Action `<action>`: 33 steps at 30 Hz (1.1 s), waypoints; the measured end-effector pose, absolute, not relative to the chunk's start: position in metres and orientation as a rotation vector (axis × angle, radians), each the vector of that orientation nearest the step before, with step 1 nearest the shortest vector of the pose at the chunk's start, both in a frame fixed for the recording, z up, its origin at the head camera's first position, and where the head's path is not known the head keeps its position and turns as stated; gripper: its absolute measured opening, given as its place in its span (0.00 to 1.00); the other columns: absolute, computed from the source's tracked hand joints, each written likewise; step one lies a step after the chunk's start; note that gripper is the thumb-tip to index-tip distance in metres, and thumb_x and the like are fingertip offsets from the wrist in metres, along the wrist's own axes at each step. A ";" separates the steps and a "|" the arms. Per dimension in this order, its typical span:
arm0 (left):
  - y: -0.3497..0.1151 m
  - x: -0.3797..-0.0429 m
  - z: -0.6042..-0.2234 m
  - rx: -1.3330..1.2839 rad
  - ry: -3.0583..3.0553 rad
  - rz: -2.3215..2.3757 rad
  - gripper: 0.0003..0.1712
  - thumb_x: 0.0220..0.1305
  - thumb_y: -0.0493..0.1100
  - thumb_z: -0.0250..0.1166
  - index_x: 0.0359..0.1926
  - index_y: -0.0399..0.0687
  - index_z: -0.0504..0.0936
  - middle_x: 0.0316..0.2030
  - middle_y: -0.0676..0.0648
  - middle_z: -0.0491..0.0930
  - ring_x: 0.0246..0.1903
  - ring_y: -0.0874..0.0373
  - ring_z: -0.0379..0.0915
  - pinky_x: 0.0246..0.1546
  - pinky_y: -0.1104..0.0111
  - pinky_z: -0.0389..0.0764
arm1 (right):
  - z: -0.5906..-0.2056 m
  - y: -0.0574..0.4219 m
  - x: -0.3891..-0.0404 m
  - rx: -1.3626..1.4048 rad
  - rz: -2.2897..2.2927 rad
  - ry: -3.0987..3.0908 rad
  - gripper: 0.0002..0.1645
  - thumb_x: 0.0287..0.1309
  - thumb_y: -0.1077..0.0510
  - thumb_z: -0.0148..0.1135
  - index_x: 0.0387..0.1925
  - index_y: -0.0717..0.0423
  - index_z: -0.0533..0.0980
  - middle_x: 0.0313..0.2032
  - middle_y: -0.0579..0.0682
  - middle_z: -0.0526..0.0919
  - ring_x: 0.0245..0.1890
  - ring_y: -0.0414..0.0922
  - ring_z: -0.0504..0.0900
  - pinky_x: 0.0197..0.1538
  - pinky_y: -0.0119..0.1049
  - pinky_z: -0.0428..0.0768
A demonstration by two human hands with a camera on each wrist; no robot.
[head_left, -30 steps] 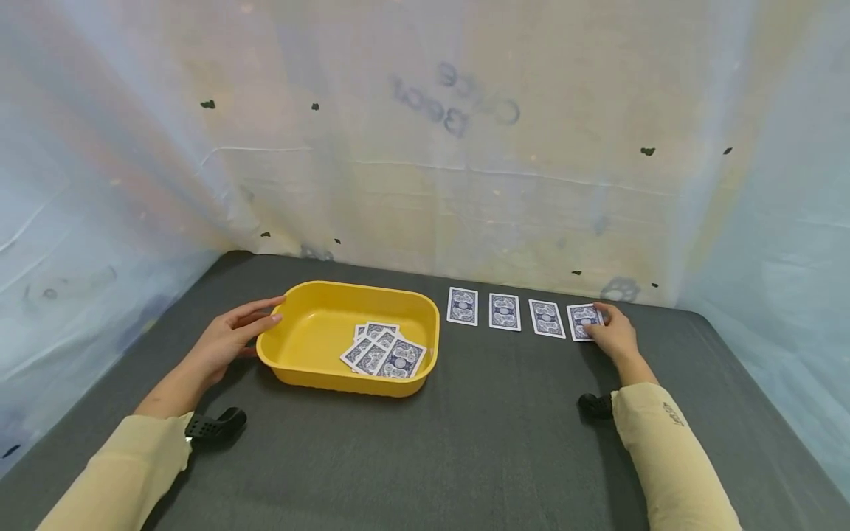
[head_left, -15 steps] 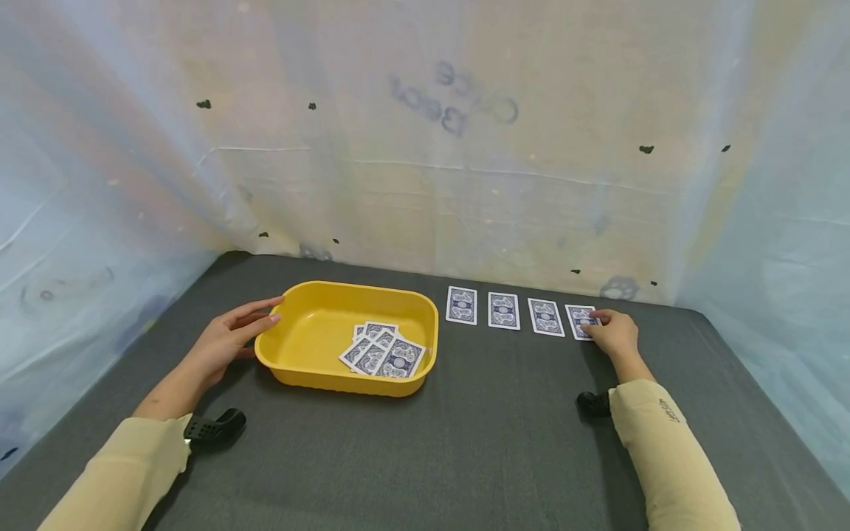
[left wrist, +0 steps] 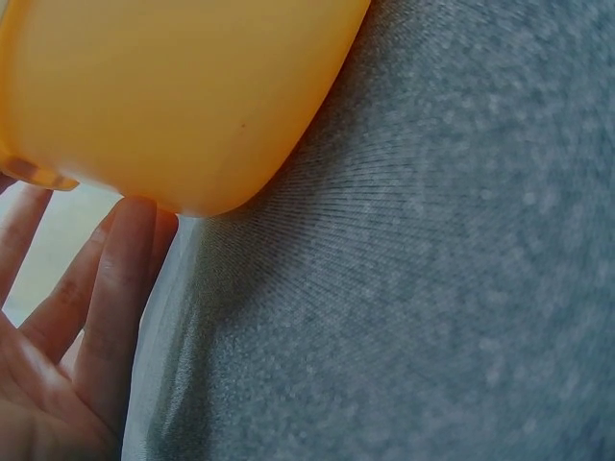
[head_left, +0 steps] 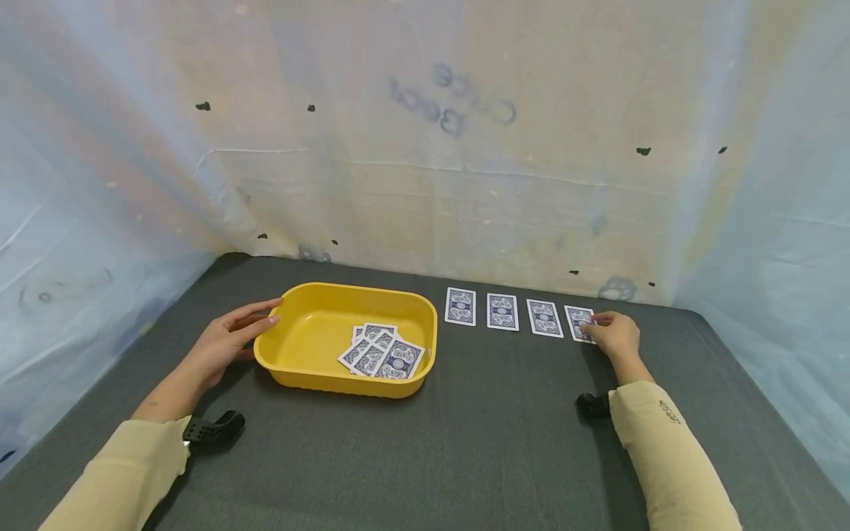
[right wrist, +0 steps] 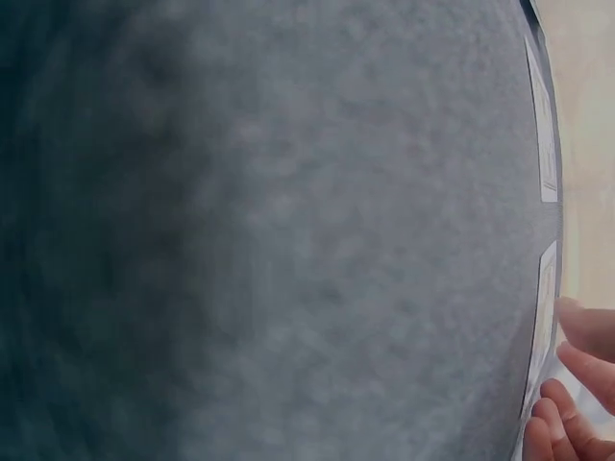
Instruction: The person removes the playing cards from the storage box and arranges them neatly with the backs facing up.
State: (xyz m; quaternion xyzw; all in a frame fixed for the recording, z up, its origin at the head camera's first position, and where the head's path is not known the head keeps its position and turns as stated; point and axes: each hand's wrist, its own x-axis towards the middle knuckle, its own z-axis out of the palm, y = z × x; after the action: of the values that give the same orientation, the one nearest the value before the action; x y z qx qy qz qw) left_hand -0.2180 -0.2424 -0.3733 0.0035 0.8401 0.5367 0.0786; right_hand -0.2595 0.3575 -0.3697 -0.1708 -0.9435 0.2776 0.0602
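In the head view my left hand touches the left end of a yellow plastic tray, thumb and forefinger at its rim. Fairly straight fingers meet the tray's outer wall in the left wrist view. Several blue-backed playing cards overlap inside the tray. To its right, more playing cards lie face down in a spaced row. My right hand pinches at the right edge of the rightmost playing card, which lies on the cloth; the fingertips cover part of it.
A dark grey cloth covers the table. Translucent plastic sheeting hangs close behind the card row and along both sides. Black straps sit at both wrists.
My right thumb and forefinger have come closer together at the rightmost card's right edge, uncovering its far corner. The card stays in its place; my left hand and the tray stay put.
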 end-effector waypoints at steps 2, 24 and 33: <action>-0.243 -0.218 -0.374 0.010 2.519 1.604 0.40 0.64 0.66 0.56 0.72 0.59 0.60 0.67 0.37 0.62 0.41 0.76 0.72 0.48 0.55 0.80 | -0.369 0.356 -0.260 -0.529 0.858 -2.842 0.27 0.61 0.55 0.58 0.54 0.72 0.73 0.54 0.72 0.73 0.56 0.66 0.69 0.59 0.57 0.64; -0.243 -0.218 -0.375 -0.005 2.528 1.597 0.40 0.63 0.67 0.56 0.72 0.58 0.61 0.67 0.37 0.64 0.41 0.74 0.72 0.48 0.55 0.80 | -0.361 0.314 -0.271 -0.445 0.983 -2.766 0.23 0.63 0.54 0.59 0.53 0.67 0.76 0.51 0.67 0.77 0.50 0.60 0.74 0.50 0.51 0.74; -0.242 -0.219 -0.374 0.006 2.532 1.598 0.40 0.64 0.66 0.57 0.72 0.58 0.61 0.65 0.39 0.66 0.41 0.74 0.73 0.48 0.54 0.80 | -0.364 0.306 -0.273 -0.318 1.031 -2.769 0.23 0.63 0.53 0.58 0.52 0.67 0.76 0.51 0.67 0.79 0.52 0.60 0.74 0.53 0.52 0.72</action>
State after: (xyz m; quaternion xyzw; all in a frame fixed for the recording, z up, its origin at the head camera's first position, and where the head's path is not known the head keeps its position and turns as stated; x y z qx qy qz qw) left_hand -0.2188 -0.2422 -0.3740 0.0021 0.8434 0.5322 0.0734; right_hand -0.2735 0.3057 -0.3636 -0.1066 -0.9284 0.3457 0.0849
